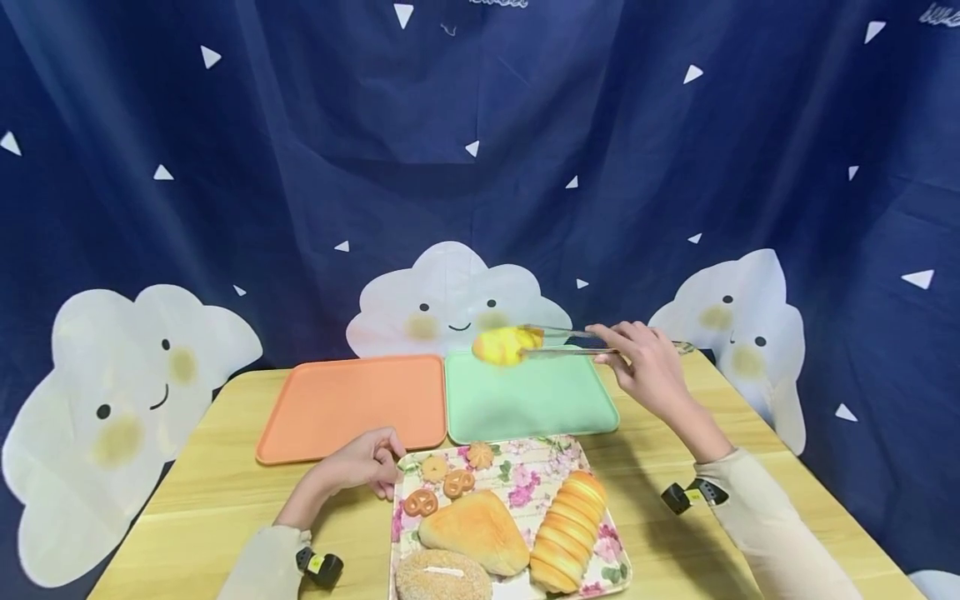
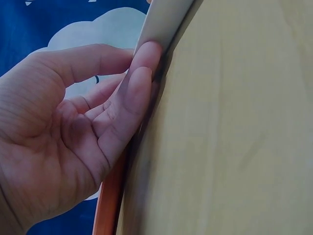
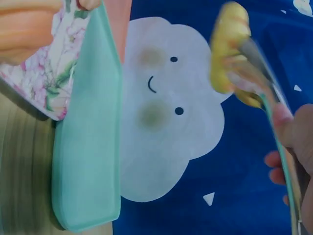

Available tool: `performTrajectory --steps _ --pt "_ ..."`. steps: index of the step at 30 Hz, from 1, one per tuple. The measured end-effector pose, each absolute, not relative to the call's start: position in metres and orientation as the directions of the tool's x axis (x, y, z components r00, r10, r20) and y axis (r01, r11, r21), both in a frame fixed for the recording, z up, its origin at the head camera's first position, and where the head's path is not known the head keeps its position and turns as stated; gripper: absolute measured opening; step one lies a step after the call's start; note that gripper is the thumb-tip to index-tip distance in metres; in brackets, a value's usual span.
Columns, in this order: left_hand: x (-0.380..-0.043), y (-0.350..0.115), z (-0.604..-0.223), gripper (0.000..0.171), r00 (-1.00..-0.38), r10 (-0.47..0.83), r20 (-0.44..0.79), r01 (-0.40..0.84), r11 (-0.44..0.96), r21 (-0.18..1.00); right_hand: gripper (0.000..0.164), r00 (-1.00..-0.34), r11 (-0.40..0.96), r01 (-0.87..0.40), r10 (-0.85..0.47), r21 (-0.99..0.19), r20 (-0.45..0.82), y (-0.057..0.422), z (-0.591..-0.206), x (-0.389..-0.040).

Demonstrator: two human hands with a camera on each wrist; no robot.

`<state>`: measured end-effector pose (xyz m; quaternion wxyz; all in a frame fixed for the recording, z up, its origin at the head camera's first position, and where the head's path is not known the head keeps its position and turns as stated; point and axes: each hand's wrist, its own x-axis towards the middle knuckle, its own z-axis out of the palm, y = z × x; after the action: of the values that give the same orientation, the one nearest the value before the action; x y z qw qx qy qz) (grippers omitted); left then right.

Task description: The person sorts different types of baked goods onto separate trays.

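Note:
My right hand (image 1: 647,367) grips metal tongs (image 1: 570,352). A glossy yellow toy bread (image 1: 501,346) is clamped at the tongs' tips, held in the air over the back of the green tray (image 1: 532,408). In the right wrist view the bread (image 3: 229,34) is blurred. At the flowered tray's (image 1: 551,460) back left corner, my left hand (image 1: 366,462) pinches the rim. The left wrist view has the thumb and fingers on that tray's pale edge (image 2: 164,22). On the flowered tray lie a ridged long loaf (image 1: 568,533), a triangular bun (image 1: 476,531) and a sugared round bread (image 1: 444,575).
Small pretzels (image 1: 459,482) and cookies (image 1: 480,454) lie at the flowered tray's back left. An orange tray (image 1: 360,404) stands left of the green one. All three trays rest on a wooden table (image 1: 202,500), with a dark blue curtain (image 1: 420,192) behind.

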<state>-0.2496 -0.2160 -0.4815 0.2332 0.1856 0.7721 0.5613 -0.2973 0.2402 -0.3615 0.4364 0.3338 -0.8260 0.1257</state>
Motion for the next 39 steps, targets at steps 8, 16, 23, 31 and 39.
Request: performTrajectory --steps 8,16,23,31,39 --pt "-0.251 -0.215 -0.482 0.029 -0.822 0.548 -0.155 0.021 0.301 0.954 0.056 -0.413 0.859 -0.506 -0.320 0.077 0.853 0.250 -0.380 -0.316" --pt "-0.250 -0.217 -0.479 0.030 -0.822 0.549 -0.152 0.023 0.300 0.954 0.037 -0.559 0.924 -0.381 -0.257 0.032 0.788 0.272 -0.407 -0.328" --pt "-0.248 -0.220 -0.481 0.030 -0.826 0.542 -0.152 0.021 0.299 0.954 0.038 -0.655 0.959 -0.282 -0.183 -0.013 0.733 0.282 -0.419 -0.335" --pt "-0.247 -0.219 -0.483 0.028 -0.822 0.548 -0.153 0.014 0.288 0.957 0.040 -0.692 0.954 -0.295 -0.179 -0.047 0.700 0.282 -0.422 -0.339" --pt "-0.248 -0.215 -0.482 0.030 -0.827 0.545 -0.139 0.030 0.290 0.957 0.041 -0.727 0.956 -0.290 -0.190 -0.044 0.660 0.283 -0.426 -0.342"
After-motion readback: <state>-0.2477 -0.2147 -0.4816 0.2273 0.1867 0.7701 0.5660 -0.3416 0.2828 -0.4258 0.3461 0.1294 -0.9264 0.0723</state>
